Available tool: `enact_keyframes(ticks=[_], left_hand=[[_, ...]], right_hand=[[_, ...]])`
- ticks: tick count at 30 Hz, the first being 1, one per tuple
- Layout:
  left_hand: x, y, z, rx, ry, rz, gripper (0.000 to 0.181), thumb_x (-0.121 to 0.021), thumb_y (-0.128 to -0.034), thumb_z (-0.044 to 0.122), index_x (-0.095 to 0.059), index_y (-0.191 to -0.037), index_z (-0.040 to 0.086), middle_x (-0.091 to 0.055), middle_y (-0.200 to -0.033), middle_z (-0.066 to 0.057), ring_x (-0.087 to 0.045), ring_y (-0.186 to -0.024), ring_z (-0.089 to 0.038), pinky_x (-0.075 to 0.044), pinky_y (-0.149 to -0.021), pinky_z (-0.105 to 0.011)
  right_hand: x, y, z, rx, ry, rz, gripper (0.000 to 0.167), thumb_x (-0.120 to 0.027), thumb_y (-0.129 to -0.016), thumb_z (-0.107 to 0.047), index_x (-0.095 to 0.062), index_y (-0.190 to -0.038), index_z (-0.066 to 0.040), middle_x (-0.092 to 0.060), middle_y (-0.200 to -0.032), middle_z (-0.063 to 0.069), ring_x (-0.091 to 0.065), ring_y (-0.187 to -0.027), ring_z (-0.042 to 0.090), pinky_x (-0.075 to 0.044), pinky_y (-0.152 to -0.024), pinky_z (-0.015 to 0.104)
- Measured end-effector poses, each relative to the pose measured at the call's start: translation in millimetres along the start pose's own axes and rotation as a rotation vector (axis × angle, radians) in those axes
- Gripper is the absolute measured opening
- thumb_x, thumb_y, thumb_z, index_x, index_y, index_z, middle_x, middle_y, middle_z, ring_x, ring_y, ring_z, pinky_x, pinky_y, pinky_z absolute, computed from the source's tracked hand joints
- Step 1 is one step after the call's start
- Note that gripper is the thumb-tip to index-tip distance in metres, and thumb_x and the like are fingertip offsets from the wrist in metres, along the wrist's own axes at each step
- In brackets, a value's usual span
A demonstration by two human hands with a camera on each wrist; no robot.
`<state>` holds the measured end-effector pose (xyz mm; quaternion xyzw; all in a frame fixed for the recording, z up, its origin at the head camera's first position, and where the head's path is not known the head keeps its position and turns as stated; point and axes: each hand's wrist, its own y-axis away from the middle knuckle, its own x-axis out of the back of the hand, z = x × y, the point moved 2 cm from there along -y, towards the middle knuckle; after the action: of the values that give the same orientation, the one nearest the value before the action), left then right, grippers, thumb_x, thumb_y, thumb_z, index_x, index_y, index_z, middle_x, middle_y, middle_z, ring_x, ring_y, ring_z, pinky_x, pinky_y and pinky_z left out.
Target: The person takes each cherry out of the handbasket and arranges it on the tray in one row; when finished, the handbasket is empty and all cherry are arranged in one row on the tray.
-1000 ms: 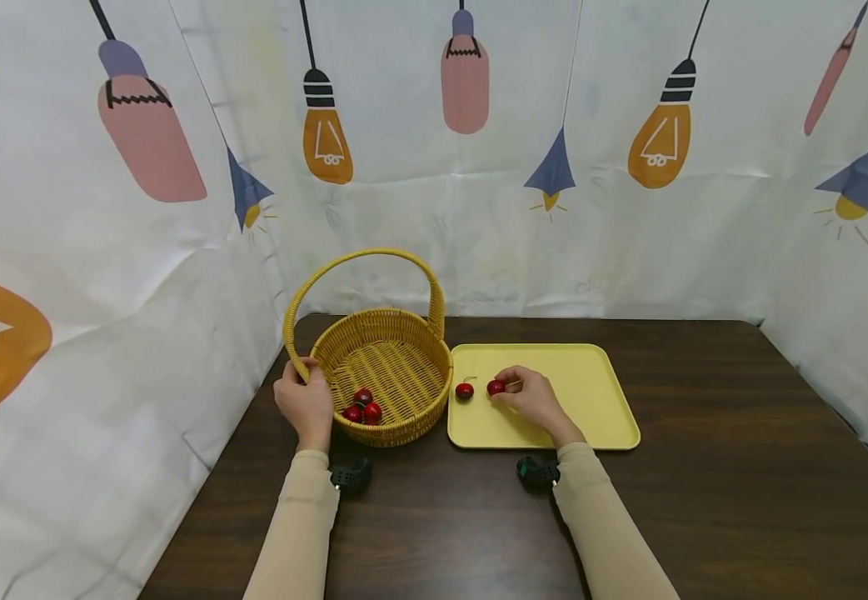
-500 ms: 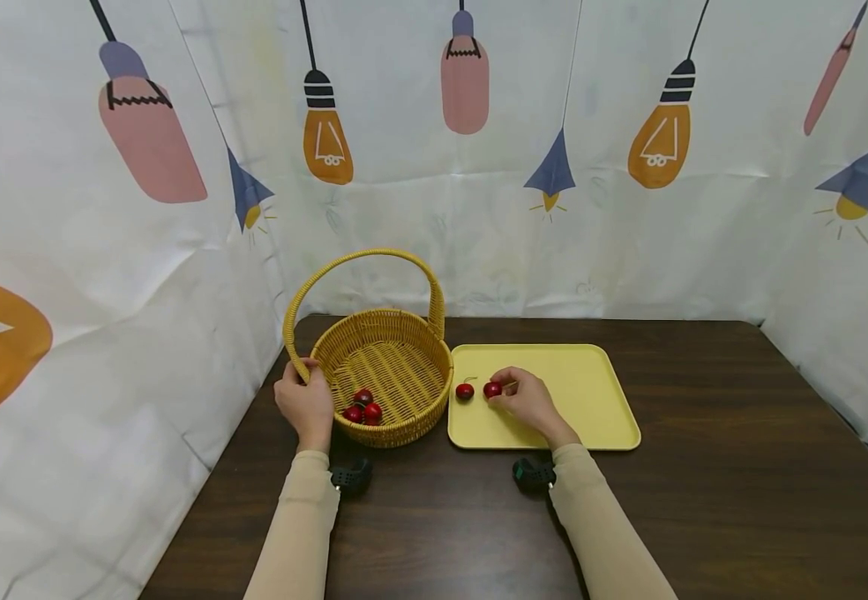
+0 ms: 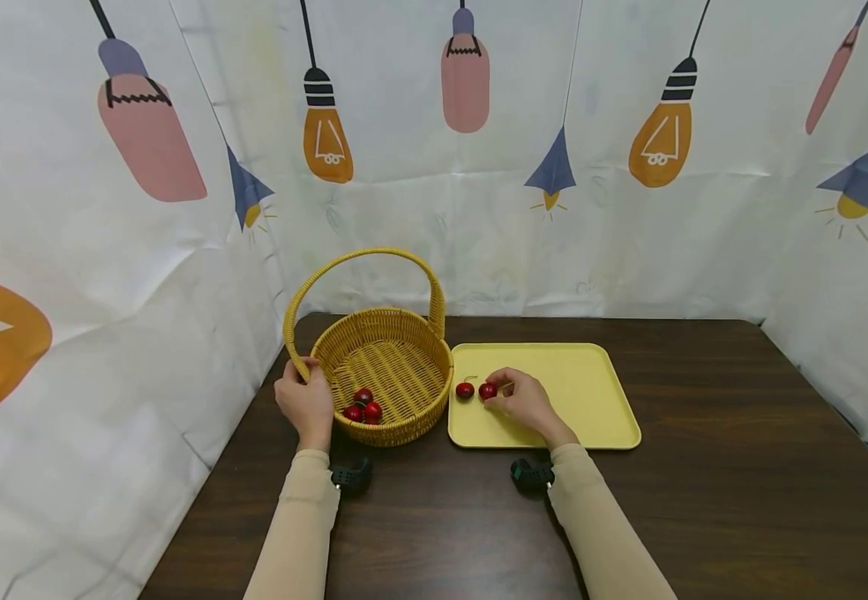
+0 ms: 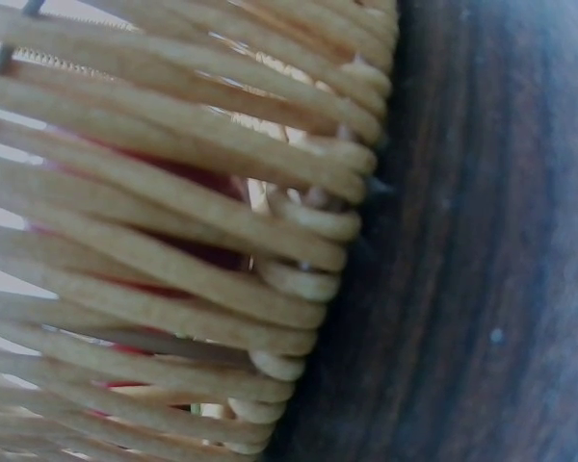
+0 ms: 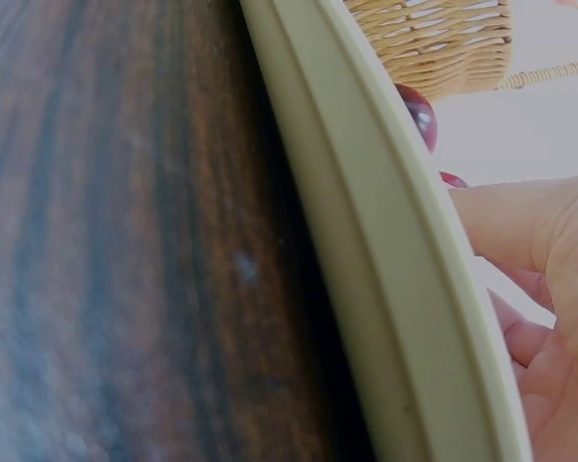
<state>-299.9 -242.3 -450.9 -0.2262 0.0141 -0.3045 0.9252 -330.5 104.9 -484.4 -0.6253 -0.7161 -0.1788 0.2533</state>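
Note:
In the head view the left hand (image 3: 309,408) grips the yellow wicker basket (image 3: 434,414) where its handle meets the left rim. Three red cherries (image 3: 372,412) lie inside the basket near its front wall. Over the yellow tray (image 3: 591,400) the right hand (image 3: 527,406) pinches a dark red cherry (image 3: 487,391) between thumb and fingers. Another cherry (image 3: 465,390) with a stem lies on the tray just to its left. The right wrist view shows the thumb side of that hand (image 5: 549,279) behind the tray's edge (image 5: 366,231); the left wrist view shows only basket weave (image 4: 154,202) and table.
A dark brown wooden table (image 3: 726,433) carries the basket and tray, which stand side by side. White cloth (image 3: 509,258) printed with lamps and bulbs hangs behind the table and on both sides. Black bands are on both wrists.
The right hand has shifted slightly left with its cherry, closer to the stemmed cherry on the tray. The left hand and the basket have stayed in place.

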Motion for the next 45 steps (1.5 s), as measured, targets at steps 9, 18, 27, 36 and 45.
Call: enact_keyframes(ticks=[9,18,27,36,45], left_hand=[[-0.5,0.4,0.3,0.004,0.007,-0.002,0.015,-0.058,-0.0912,0.008,-0.069,-0.089,-0.001,-0.058,-0.071,-0.013,-0.046,-0.059,-0.021,-0.034,-0.060,-0.032],[-0.6,0.6,-3.0,0.003,0.014,-0.016,0.014,-0.058,-0.0916,0.008,-0.068,-0.089,-0.001,-0.055,-0.075,-0.014,-0.048,-0.065,-0.027,-0.034,-0.065,-0.035],[-1.6,1.0,-4.9,0.017,0.013,-0.018,0.014,-0.056,-0.0926,0.008,-0.067,-0.090,0.000,-0.054,-0.076,-0.013,-0.047,-0.066,-0.026,-0.033,-0.065,-0.035],[-1.3,0.0,-4.7,0.021,-0.004,-0.013,0.014,-0.057,-0.0926,0.009,-0.068,-0.091,0.000,-0.055,-0.075,-0.013,-0.047,-0.065,-0.026,-0.033,-0.064,-0.034],[-1.8,0.5,-4.6,0.028,-0.004,-0.020,0.012,-0.056,-0.0931,0.009,-0.066,-0.090,0.002,-0.054,-0.077,-0.012,-0.047,-0.065,-0.025,-0.034,-0.065,-0.035]], right_hand=[[-0.1,-0.6,1.0,0.003,0.002,0.004,0.027,-0.079,-0.080,-0.016,-0.069,-0.105,-0.015,-0.067,-0.097,-0.001,-0.055,-0.083,0.018,-0.043,-0.072,0.032],[-1.2,-2.0,3.0,0.023,0.026,0.018,0.028,-0.080,-0.079,-0.015,-0.069,-0.105,-0.014,-0.067,-0.096,-0.001,-0.056,-0.084,0.017,-0.043,-0.074,0.033],[-1.1,-1.3,2.6,0.025,0.016,0.022,0.028,-0.080,-0.079,-0.014,-0.069,-0.105,-0.014,-0.067,-0.096,-0.001,-0.055,-0.083,0.017,-0.043,-0.073,0.032],[7.1,1.1,-2.5,0.028,-0.033,-0.018,0.029,-0.076,-0.083,-0.014,-0.068,-0.110,-0.011,-0.068,-0.108,0.004,-0.062,-0.093,0.022,-0.050,-0.079,0.037],[14.5,4.7,-25.2,0.063,-0.022,0.082,0.021,-0.068,-0.091,-0.020,-0.070,-0.108,-0.009,-0.069,-0.103,0.003,-0.065,-0.094,0.025,-0.051,-0.077,0.039]])
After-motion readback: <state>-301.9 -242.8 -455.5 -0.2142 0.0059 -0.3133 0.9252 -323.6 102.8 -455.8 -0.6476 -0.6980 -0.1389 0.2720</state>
